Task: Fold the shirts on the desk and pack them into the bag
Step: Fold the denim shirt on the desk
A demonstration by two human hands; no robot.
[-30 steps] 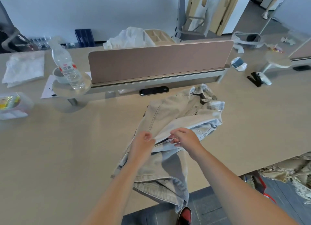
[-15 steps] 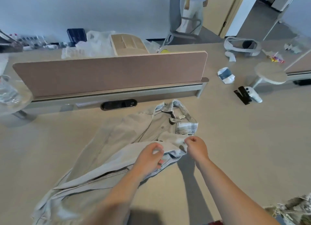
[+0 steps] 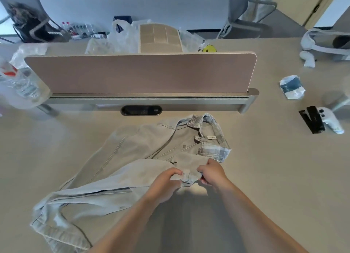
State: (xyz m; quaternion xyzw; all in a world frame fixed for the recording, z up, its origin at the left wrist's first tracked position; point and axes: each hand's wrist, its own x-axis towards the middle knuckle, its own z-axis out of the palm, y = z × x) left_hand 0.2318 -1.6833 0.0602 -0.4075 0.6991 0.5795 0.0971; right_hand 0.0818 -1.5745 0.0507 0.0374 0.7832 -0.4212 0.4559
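A pale beige denim shirt with a plaid collar lining lies spread on the desk, collar toward the divider, its lower part trailing to the near left. My left hand and my right hand both grip the same folded-over edge of the shirt, a little apart, just below the collar. The fabric between them is bunched. No bag for packing is clearly identifiable.
A brown divider panel crosses the desk behind the shirt. A water bottle stands at the left. A crumpled blue-white packet and a white controller with a black stand lie at the right. Plastic bags sit beyond the divider.
The shirt has been pulled from the desk's near edge up onto the desk and spread leftward. Both hands stayed gripping its edge and moved up toward the collar.
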